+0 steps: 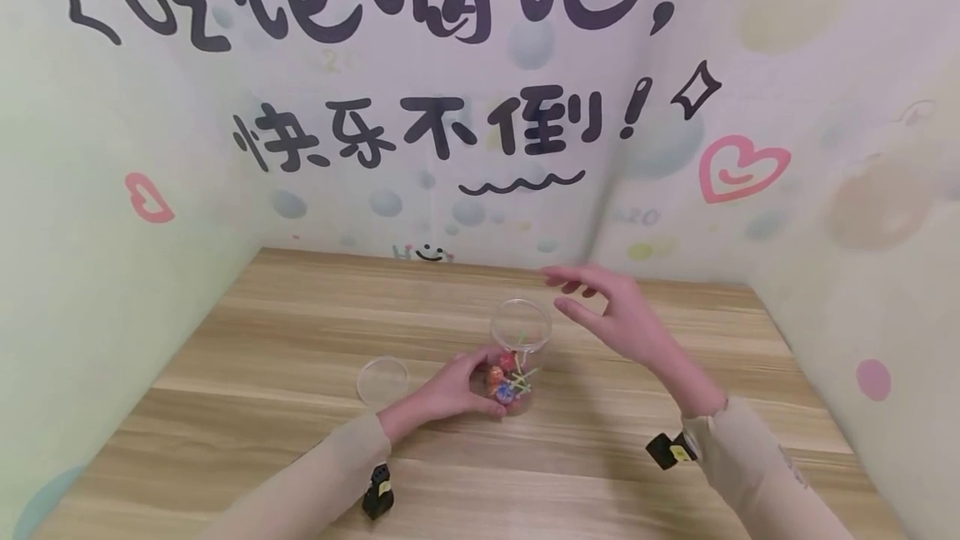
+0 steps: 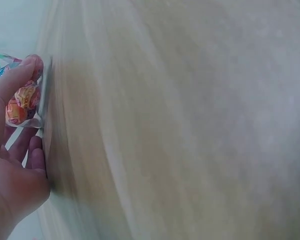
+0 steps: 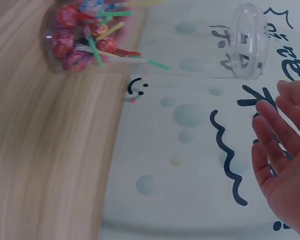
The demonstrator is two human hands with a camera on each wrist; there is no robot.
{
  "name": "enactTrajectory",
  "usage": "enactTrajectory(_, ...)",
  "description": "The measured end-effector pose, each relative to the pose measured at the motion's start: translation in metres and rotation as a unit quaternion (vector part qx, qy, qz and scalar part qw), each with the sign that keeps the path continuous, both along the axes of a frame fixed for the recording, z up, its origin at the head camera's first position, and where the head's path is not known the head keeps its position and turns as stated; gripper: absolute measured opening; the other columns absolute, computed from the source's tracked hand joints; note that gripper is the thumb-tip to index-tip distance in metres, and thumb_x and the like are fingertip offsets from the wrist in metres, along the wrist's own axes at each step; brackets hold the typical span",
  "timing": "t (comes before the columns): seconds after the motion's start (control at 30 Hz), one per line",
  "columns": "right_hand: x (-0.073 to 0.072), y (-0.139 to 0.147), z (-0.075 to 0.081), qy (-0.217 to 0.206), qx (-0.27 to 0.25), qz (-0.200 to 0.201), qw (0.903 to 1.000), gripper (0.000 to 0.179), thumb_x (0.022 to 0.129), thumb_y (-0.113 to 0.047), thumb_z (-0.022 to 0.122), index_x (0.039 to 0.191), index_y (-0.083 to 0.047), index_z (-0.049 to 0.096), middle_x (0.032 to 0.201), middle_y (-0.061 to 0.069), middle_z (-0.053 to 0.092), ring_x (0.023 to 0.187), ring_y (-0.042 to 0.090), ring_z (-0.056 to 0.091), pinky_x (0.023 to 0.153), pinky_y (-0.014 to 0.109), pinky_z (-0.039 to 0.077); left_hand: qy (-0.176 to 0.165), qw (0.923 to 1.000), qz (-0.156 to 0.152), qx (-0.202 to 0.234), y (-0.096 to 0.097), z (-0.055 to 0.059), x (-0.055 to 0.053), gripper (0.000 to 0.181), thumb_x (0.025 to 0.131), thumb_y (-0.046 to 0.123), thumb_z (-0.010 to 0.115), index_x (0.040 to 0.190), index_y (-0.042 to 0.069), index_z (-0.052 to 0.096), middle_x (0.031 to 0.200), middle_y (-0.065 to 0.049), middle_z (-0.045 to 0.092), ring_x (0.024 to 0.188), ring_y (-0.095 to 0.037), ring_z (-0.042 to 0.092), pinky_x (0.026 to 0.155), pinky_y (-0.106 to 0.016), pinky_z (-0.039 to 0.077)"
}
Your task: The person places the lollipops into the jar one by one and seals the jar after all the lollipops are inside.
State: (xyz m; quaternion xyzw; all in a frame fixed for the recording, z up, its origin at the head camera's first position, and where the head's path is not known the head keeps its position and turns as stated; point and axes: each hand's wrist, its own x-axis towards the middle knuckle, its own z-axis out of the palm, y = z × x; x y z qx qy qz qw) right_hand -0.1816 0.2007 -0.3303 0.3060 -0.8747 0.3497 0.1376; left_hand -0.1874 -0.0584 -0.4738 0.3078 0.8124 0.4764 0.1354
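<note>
A tall clear plastic jar point(image 1: 542, 355) stands upright and uncovered on the table, with its rim point(image 3: 250, 42) showing in the right wrist view. Several wrapped lollipops point(image 1: 505, 390) with green, yellow and white sticks lie at its bottom. My left hand point(image 1: 457, 386) grips the lower part of the jar, its thumb and fingers on either side; the left wrist view shows the thumb beside the lollipops point(image 2: 27, 96). Raised to the right of the jar's mouth, my right hand point(image 1: 611, 311) has loosely bent, spread fingers and holds nothing.
On the wood-grain table point(image 1: 300, 315), left of the jar, lies a clear round lid point(image 1: 382, 382). A white wall point(image 1: 420, 215) with black writing and coloured spots rises along the table's back edge, and walls also flank both sides.
</note>
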Motion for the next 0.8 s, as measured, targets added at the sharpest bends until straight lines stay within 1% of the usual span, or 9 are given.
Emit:
enactTrajectory(0.07, 0.001, 0.001, -0.007, 0.004, -0.013, -0.003, 0.9999, 0.044, 0.093, -0.015, 0.069, 0.136, -0.019, 0.059, 0.121, -0.002, 0.071, 0.103, 0.01, 0.066, 0.084, 0.03, 0.053, -0.002, 1.0, -0.004, -0.008, -0.002, 0.0, 0.0, 0.077, 0.07, 0.022, 0.089, 0.137, 0.015, 0.052, 0.13, -0.002, 0.065, 0.12, -0.02, 0.059, 0.107, -0.038, 0.044)
enactTrajectory(0.13, 0.002, 0.002, -0.014, 0.004, -0.022, -0.003, 0.9997, 0.05, 0.092, -0.013, 0.069, 0.14, -0.018, 0.055, 0.122, -0.001, 0.07, 0.105, 0.012, 0.064, 0.085, 0.03, 0.053, -0.01, 0.9999, -0.004, -0.012, -0.004, 0.001, 0.0, 0.078, 0.071, 0.022, 0.089, 0.138, 0.014, 0.051, 0.131, -0.002, 0.064, 0.121, -0.02, 0.058, 0.108, -0.04, 0.044)
enactTrajectory(0.23, 0.004, 0.003, -0.024, -0.003, -0.036, 0.0, 0.9994, 0.059, 0.091, -0.011, 0.07, 0.145, -0.018, 0.048, 0.125, 0.002, 0.068, 0.106, 0.013, 0.062, 0.085, 0.029, 0.053, -0.03, 0.9995, -0.005, -0.004, -0.006, 0.004, 0.0, 0.079, 0.072, 0.019, 0.088, 0.14, 0.011, 0.048, 0.133, -0.006, 0.061, 0.123, -0.023, 0.056, 0.109, -0.043, 0.044)
enactTrajectory(0.3, 0.006, 0.003, -0.03, -0.013, -0.044, -0.002, 0.9989, 0.064, 0.09, -0.011, 0.071, 0.148, -0.02, 0.045, 0.127, 0.003, 0.067, 0.107, 0.013, 0.061, 0.086, 0.028, 0.052, -0.048, 0.9988, -0.005, 0.006, -0.009, 0.006, 0.0, 0.079, 0.072, 0.017, 0.087, 0.14, 0.011, 0.047, 0.136, -0.007, 0.059, 0.125, -0.025, 0.055, 0.109, -0.045, 0.043)
enactTrajectory(0.43, 0.01, 0.003, -0.043, -0.044, -0.064, -0.012, 0.9969, 0.068, 0.088, -0.01, 0.073, 0.148, -0.022, 0.043, 0.128, 0.005, 0.065, 0.108, 0.012, 0.06, 0.087, 0.032, 0.053, -0.095, 0.9953, -0.004, 0.02, -0.017, 0.013, 0.001, 0.081, 0.075, 0.01, 0.084, 0.143, 0.013, 0.041, 0.143, -0.012, 0.053, 0.131, -0.032, 0.053, 0.11, -0.046, 0.043)
enactTrajectory(0.53, 0.014, 0.003, -0.055, -0.075, -0.071, -0.013, 0.9946, 0.071, 0.086, -0.007, 0.074, 0.148, -0.02, 0.042, 0.13, 0.008, 0.064, 0.109, 0.014, 0.059, 0.088, 0.034, 0.054, -0.115, 0.9932, 0.008, 0.01, -0.025, 0.02, 0.001, 0.085, 0.077, 0.009, 0.083, 0.147, 0.015, 0.036, 0.147, -0.014, 0.05, 0.132, -0.035, 0.052, 0.109, -0.048, 0.045)
enactTrajectory(0.6, 0.016, 0.003, -0.063, -0.094, -0.069, -0.01, 0.9931, 0.073, 0.085, -0.006, 0.074, 0.149, -0.019, 0.041, 0.13, 0.008, 0.062, 0.11, 0.018, 0.059, 0.089, 0.034, 0.054, -0.12, 0.9927, 0.013, 0.003, -0.03, 0.025, 0.0, 0.086, 0.078, 0.01, 0.082, 0.149, 0.013, 0.033, 0.147, -0.016, 0.049, 0.131, -0.037, 0.051, 0.108, -0.049, 0.045)
enactTrajectory(0.67, 0.019, 0.003, -0.071, -0.111, -0.069, -0.004, 0.9914, 0.073, 0.085, -0.006, 0.074, 0.15, -0.017, 0.04, 0.131, 0.009, 0.061, 0.111, 0.023, 0.059, 0.09, 0.034, 0.054, -0.116, 0.9932, 0.012, -0.006, -0.036, 0.029, -0.001, 0.087, 0.079, 0.013, 0.081, 0.15, 0.011, 0.031, 0.147, -0.016, 0.049, 0.13, -0.037, 0.052, 0.107, -0.049, 0.046)
enactTrajectory(0.8, 0.021, 0.001, -0.084, -0.132, -0.07, 0.006, 0.9887, 0.075, 0.084, -0.006, 0.074, 0.15, -0.015, 0.039, 0.132, 0.011, 0.059, 0.113, 0.032, 0.059, 0.091, 0.038, 0.054, -0.11, 0.9939, 0.001, -0.009, -0.046, 0.036, -0.003, 0.085, 0.081, 0.014, 0.08, 0.15, 0.008, 0.03, 0.147, -0.02, 0.048, 0.129, -0.039, 0.052, 0.106, -0.05, 0.046)
